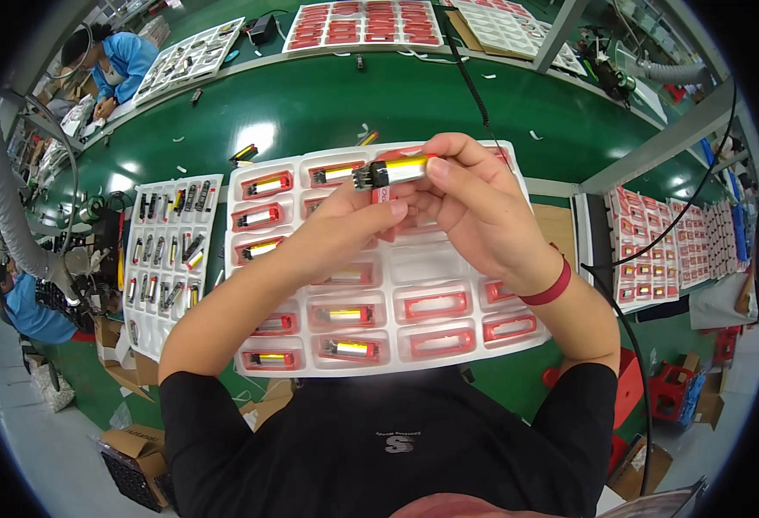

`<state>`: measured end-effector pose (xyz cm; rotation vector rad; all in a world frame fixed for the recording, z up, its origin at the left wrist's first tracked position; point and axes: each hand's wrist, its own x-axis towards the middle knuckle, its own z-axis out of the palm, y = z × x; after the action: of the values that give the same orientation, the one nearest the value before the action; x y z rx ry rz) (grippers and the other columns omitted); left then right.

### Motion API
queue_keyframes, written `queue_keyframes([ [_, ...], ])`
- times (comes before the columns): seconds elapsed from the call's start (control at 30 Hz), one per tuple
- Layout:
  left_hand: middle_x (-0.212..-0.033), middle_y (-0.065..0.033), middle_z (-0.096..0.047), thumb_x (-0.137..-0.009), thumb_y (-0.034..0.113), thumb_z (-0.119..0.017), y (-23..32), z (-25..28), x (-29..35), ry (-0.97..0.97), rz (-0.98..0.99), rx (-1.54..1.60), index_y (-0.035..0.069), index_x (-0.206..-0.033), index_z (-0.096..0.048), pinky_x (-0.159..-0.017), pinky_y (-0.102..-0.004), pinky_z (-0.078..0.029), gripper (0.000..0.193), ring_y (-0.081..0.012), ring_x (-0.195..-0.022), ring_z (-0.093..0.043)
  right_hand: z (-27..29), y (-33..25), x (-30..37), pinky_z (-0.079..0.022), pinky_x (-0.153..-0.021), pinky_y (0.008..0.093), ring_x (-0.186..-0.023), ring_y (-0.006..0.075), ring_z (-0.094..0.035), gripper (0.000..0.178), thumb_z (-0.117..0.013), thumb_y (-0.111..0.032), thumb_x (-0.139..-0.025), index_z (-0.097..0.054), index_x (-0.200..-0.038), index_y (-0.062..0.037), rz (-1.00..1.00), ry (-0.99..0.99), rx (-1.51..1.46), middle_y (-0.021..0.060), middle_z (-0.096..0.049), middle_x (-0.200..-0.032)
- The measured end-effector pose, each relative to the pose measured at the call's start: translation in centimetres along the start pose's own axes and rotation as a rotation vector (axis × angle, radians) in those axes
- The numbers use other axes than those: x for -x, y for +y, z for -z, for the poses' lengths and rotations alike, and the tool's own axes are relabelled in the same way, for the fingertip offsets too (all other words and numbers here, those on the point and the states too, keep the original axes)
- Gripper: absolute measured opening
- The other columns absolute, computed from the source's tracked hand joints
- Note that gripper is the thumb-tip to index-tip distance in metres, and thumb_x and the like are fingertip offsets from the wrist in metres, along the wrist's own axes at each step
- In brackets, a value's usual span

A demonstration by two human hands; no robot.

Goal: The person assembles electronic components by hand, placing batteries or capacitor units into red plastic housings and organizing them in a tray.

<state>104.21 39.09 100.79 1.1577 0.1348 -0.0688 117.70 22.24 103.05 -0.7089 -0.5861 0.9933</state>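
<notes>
Small silver and yellow part [394,171] held up in both hands, middle of the frame.

Lower half of the part hidden behind fingers; dark end hard to make out. Lying flat, long way left to right, dark end pointing left. Left hand [349,226] and right hand [474,207] both pinched tight on it, above the white tray [448,285] on the green table [336,104].

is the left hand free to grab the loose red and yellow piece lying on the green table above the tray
Probably not as things stand: the left hand is pinching the small silver and yellow cell together with the right hand. The path to the loose piece looks open, over the white tray.
</notes>
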Motion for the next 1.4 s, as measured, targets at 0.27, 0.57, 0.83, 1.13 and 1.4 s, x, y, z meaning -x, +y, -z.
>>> queue_keyframes([
  [0.27, -0.134, -0.0142, -0.061, -0.094, 0.000, -0.069, 1.3, 3.6, 2.0, 0.009, -0.337, -0.258, 0.003, -0.134, -0.052, -0.102, -0.0368, -0.053, 0.043, -0.0196, -0.120, -0.063, 0.2, -2.7, 1.1, -0.057, -0.089, 0.0335, -0.093, 0.0177, -0.070, 0.017, -0.063, -0.003, -0.100, -0.063, -0.116, 0.0001, 0.134, 0.058, 0.220, 0.0087, -0.070, -0.108],
  [0.57, -0.137, -0.0139, -0.056, -0.090, -0.009, -0.068, 0.3, 1.9, 1.7, 0.172, -0.398, -0.335, 0.004, -0.124, -0.051, -0.104, -0.0344, -0.052, 0.040, -0.0190, -0.128, -0.055, -0.9, -0.1, 1.1, -0.059, -0.079, 0.0266, -0.094, 0.0115, -0.068, 0.021, -0.071, 0.001, -0.094, -0.065, -0.113, 0.0028, 0.157, 0.113, 0.551, 0.0081, -0.070, -0.107],
  [0.83, -0.138, -0.0079, -0.056, -0.097, -0.001, -0.063, 0.3, 1.0, 1.6, 0.123, -0.372, -0.559, 0.004, -0.141, -0.049, -0.089, -0.0249, -0.054, 0.047, -0.0111, -0.117, -0.058, -0.5, 1.6, 0.6, -0.058, -0.081, 0.0249, -0.092, 0.0110, -0.069, 0.020, -0.070, -0.001, -0.095, -0.065, -0.114, 0.0031, 0.142, 0.174, 0.600, 0.0079, -0.072, -0.105],
  [1.13, -0.137, -0.0072, -0.057, -0.098, -0.001, -0.062, -0.5, 1.2, 1.6, 0.104, -0.339, -0.417, 0.004, -0.145, -0.048, -0.087, -0.0252, -0.053, 0.049, -0.0105, -0.109, -0.061, -0.4, 2.6, 0.6, -0.053, -0.079, 0.0212, -0.091, 0.0085, -0.066, 0.019, -0.072, 0.001, -0.094, -0.067, -0.112, 0.0033, 0.165, 0.192, 0.667, 0.0063, -0.071, -0.105],
  [1.4, -0.139, -0.0097, -0.056, -0.099, -0.001, -0.062, -0.2, 0.6, 2.0, 0.094, -0.276, -0.340, 0.002, -0.146, -0.046, -0.102, -0.0292, -0.050, 0.050, -0.0150, -0.124, -0.058, -0.5, 3.1, 0.5, -0.052, -0.080, 0.0221, -0.093, 0.0093, -0.065, 0.019, -0.073, 0.001, -0.093, -0.068, -0.111, 0.0037, 0.172, 0.201, 0.740, 0.0066, -0.071, -0.104],
])
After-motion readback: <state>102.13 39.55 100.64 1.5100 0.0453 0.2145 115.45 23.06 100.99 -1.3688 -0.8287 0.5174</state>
